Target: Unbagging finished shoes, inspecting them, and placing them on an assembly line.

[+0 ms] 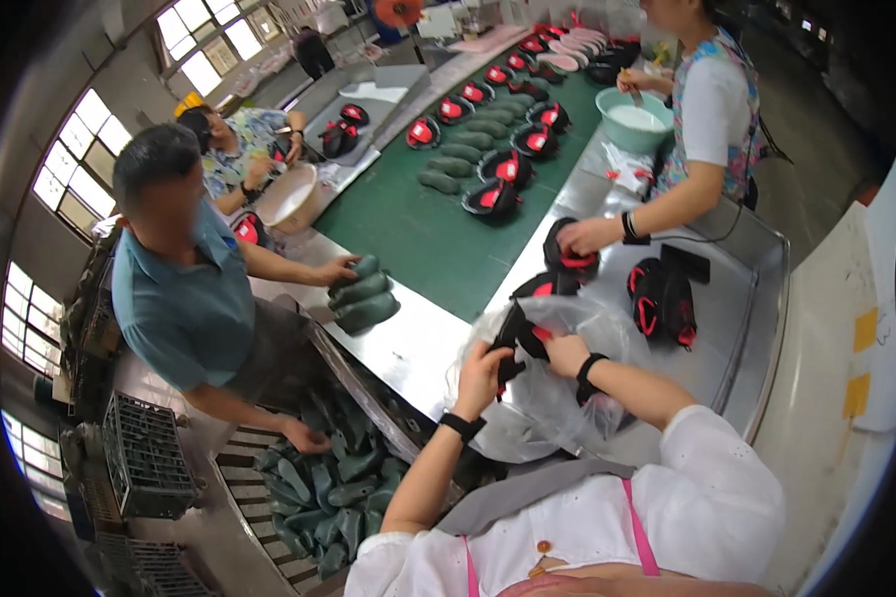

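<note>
From where I am standing, a person in a white shirt (712, 478) is holding a soft black shoe upper with red lining (511, 327) between two bare hands. The left hand (478, 381) is curling closed around its left side, and the right hand (568, 355) is gripping a red part at the right; I cannot tell whether they are holding one upper or two. The upper is lying between the hands and slightly beyond them, above a crumpled clear plastic bag (540, 418). To the right, a pair of black-and-red shoes (662, 301) is resting on a silvery metal worktop (732, 308). Farther off, a co-worker's hand (589, 236) is touching another black-and-red shoe (575, 265). To the left, a worker in a blue-green shirt (174, 308) is holding dark green foot-shaped forms (363, 298) beside a long green belt (398, 229).
</note>
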Tool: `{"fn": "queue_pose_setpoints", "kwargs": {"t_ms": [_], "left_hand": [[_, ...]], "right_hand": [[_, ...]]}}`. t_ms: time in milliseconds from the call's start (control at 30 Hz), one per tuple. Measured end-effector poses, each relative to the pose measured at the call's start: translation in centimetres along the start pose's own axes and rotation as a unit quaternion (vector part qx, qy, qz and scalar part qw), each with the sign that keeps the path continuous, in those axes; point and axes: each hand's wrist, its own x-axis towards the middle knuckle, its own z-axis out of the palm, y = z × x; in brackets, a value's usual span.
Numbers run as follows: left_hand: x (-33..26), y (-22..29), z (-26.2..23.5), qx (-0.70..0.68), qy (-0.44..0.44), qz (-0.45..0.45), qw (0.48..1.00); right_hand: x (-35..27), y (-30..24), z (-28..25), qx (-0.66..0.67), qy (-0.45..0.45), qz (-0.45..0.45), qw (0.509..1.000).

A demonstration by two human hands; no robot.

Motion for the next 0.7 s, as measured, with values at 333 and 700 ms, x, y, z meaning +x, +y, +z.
{"fn": "queue_pose_setpoints", "kwargs": {"t_ms": [333,700], "left_hand": [[0.5,-2.7,-1.2,-0.185,0.048,-0.046,0.98],[0.6,0.3,-4.8,-0.49,0.034,-0.135,0.86]], "right_hand": [[-5.8,5.4,-14.7,0.738,-0.091,-0.054,0.666],[-5.9,0.1,-12.4,0.904,-0.031,-0.083,0.417]]}}
